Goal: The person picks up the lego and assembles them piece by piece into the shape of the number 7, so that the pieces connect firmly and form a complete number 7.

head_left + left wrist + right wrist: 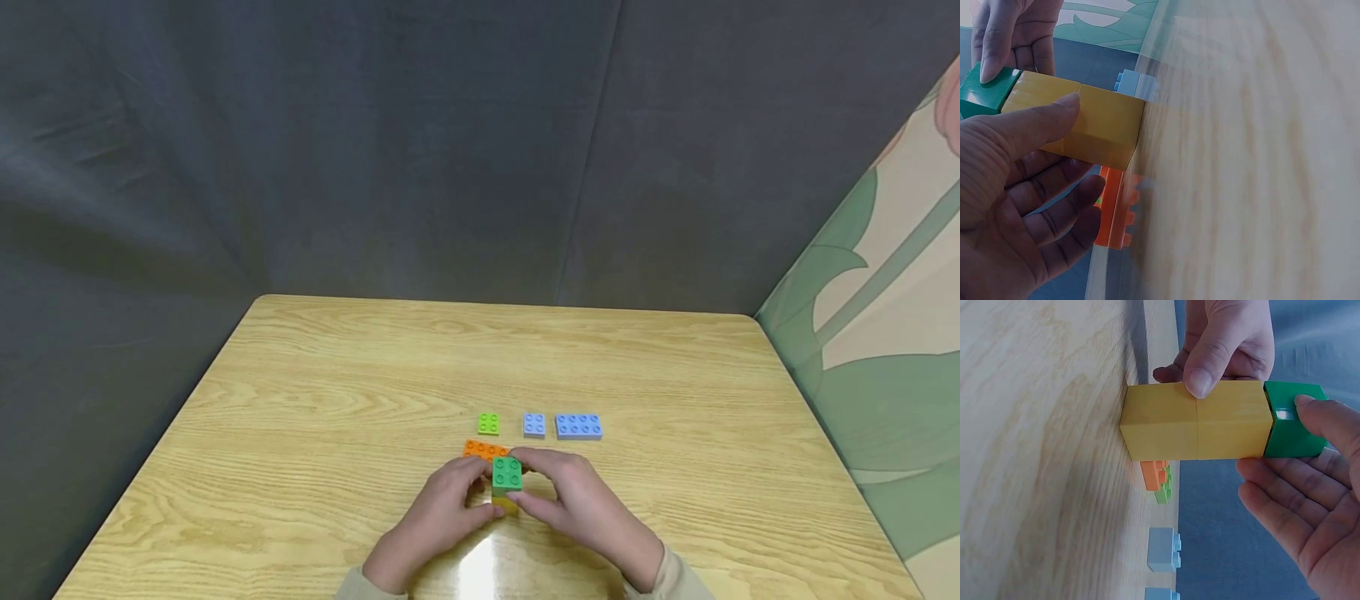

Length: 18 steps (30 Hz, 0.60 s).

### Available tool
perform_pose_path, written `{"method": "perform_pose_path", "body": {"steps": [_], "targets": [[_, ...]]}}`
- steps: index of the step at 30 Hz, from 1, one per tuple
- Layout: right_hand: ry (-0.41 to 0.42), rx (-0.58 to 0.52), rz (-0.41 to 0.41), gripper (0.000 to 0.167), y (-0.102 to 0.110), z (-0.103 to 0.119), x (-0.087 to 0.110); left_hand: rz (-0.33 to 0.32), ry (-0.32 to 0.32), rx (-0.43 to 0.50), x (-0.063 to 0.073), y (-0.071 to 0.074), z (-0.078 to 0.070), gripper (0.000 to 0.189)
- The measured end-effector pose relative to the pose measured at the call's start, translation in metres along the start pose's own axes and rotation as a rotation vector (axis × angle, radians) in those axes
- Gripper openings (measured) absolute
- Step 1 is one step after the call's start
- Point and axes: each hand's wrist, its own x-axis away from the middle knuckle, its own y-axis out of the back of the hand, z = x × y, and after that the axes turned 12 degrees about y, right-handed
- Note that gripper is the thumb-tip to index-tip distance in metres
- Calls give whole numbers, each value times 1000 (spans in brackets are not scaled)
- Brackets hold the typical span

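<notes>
Two yellow bricks (1160, 422) stand stacked upright on the table, with a visible seam between them. My left hand (444, 507) pinches this stack, its thumb across the yellow side close to the seam. On top sits a green brick (507, 473) with its studs facing up. A thin dark line shows between the green and the upper yellow brick in the right wrist view. My right hand (572, 498) holds the green brick between thumb and fingers. Just behind the stack lies an orange brick (486, 450), partly hidden by the left hand and the stack.
Farther back on the wooden table (315, 392) lie a light green brick (488, 424), a small blue brick (534, 426) and a longer blue brick (578, 427). A dark curtain (450, 167) hangs behind the table, and a leaf-patterned wall (862, 350) borders its right side.
</notes>
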Motion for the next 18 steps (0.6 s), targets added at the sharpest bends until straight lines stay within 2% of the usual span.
{"method": "perform_pose_path", "body": {"steps": [18], "targets": [[-6, 6, 10, 34, -1, -1, -1, -1, -2, 3, 0, 0, -1, 27]]}}
